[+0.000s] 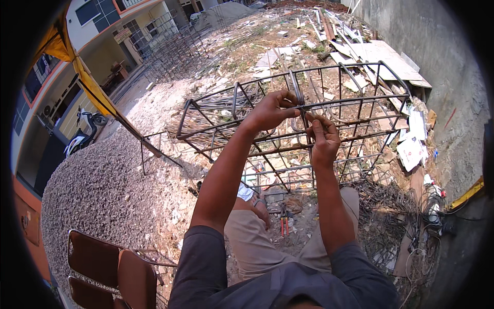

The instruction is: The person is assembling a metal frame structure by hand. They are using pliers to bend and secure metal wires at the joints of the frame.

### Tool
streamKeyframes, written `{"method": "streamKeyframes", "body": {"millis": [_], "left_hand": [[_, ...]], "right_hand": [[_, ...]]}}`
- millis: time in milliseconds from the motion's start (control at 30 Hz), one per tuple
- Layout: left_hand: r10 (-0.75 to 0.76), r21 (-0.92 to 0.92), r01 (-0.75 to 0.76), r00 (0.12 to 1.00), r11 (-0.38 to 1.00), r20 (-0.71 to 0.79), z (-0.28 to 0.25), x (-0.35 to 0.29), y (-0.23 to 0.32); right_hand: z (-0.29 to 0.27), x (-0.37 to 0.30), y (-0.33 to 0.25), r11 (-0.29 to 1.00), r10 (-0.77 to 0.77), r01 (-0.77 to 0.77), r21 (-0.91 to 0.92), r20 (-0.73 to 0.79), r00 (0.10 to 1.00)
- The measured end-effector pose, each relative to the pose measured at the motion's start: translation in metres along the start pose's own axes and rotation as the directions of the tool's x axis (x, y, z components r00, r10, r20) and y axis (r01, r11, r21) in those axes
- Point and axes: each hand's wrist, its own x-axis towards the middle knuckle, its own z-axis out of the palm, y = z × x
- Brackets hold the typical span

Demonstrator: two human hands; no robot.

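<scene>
A long cage of dark steel rebar [324,104], made of lengthwise bars and bent stirrups, lies raised in front of me. My left hand [271,109] is closed at a joint on its upper bars, fingers curled over and thumb pressed against a group of stirrups [295,85]. Just to the right and slightly nearer, my right hand [324,138] is pinched by the same joint. Whatever lies between its fingertips is too small to make out. On the ground below, between my legs, are pincers with red handles [284,225].
Brown padded chairs [92,257] stand at the lower left beside a gravel heap [98,180]. A pole with yellow cloth [92,87] leans at left. Boards and scrap [381,56] line the concrete wall [437,56]. Tangled wire [383,203] lies right; more rebar cages [172,51] stand far off.
</scene>
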Motion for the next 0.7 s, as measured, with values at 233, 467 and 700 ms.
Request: {"method": "streamKeyframes", "body": {"millis": [233, 467, 700], "left_hand": [[-0.001, 0.012, 0.000, 1.000, 1.000, 0.012, 0.000, 0.001, 0.000], [-0.036, 0.051, 0.036, 0.999, 0.998, 0.001, 0.000, -0.002, 0.005], [-0.007, 0.018, 0.007, 1.000, 1.000, -0.023, 0.002, -0.001, -0.001]], "right_hand": [[0.008, -0.003, -0.007, 0.998, -0.004, 0.006, 0.067, -0.031, 1.000], [0.006, -0.010, -0.001, 0.998, 0.058, -0.058, 0.016, -0.001, 0.998], [0.015, 0.008, -0.009, 0.951, -0.220, 0.219, -0.218, 0.018, 0.975]]}}
